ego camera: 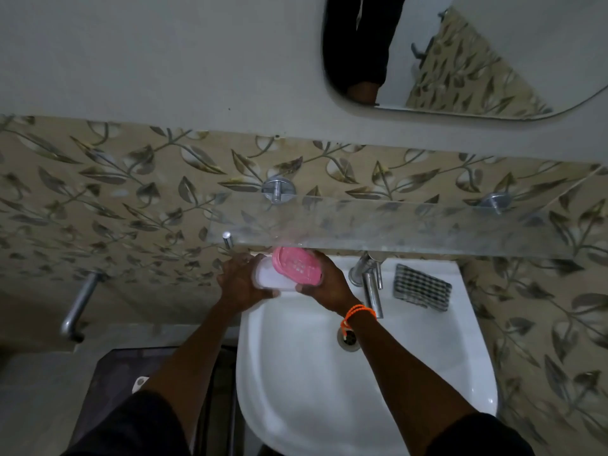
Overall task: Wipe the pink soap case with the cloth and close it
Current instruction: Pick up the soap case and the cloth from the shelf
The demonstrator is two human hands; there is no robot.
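Above white sink (296, 383), both hands grip pink soap case (297, 266); lettering unreadable.

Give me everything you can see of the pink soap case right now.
The pink plastic soap case is an oval shell with a perforated, grid-like inner face turned toward the camera. It is tilted, held above the back edge of the white ceramic basin, just under the glass shelf. The right hand grips the pink piece; the left hand holds a white piece against it, cloth or case half, unclear.
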